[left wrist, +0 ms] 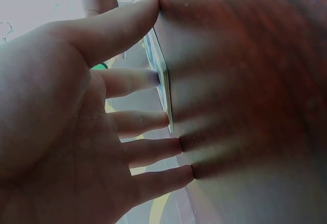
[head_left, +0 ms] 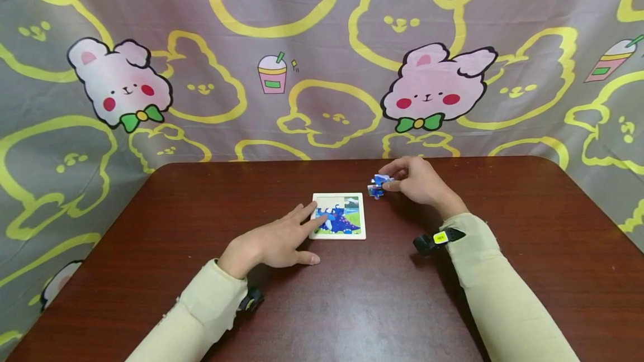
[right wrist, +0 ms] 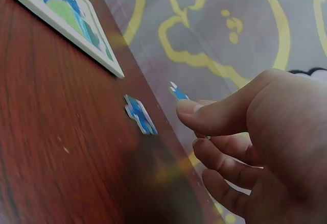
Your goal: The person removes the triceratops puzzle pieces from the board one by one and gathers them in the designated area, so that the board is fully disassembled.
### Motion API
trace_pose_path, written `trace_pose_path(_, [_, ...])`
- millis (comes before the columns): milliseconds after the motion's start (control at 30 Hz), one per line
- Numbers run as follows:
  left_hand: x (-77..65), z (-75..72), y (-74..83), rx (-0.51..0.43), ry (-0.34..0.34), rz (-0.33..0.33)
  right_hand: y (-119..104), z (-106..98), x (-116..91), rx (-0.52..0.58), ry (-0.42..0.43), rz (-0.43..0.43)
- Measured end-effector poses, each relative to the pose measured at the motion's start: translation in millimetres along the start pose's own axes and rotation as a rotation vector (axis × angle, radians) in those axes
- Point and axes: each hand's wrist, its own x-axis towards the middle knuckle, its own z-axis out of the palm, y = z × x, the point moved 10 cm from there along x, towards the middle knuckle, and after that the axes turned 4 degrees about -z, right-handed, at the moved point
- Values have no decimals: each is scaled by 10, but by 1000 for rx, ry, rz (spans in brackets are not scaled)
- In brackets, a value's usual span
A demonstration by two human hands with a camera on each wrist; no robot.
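A square jigsaw puzzle point(head_left: 354, 222) in a pale frame lies on the table, its picture a blue dinosaur on green. Along its upper left a stretch of bare backing shows. My left hand point(head_left: 282, 239) lies with fingers spread, two fingertips touching the puzzle's left side; in the left wrist view the other fingertips touch the table. Between thumb and fingers my right hand point(head_left: 420, 180) pinches a blue puzzle piece point(right wrist: 180, 93), raised above the table. Just below it a loose puzzle piece point(right wrist: 140, 115) lies on the wood, right of the frame.
The dark reddish wooden table point(head_left: 352, 306) has rounded far corners. Directly behind its far edge hangs a grey curtain point(head_left: 322, 60) with yellow outlines and cartoon rabbits. Black straps point(head_left: 427, 243) sit at both wrists.
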Motion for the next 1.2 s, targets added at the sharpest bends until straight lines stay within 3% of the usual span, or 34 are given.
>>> trace_pose_path(633, [-4, -3, 6, 0, -4, -3, 309, -69, -33, -47, -25, 58])
trace_pose_path(1200, [-4, -5, 1, -9, -5, -5, 359, -23, -31, -27, -74, 88])
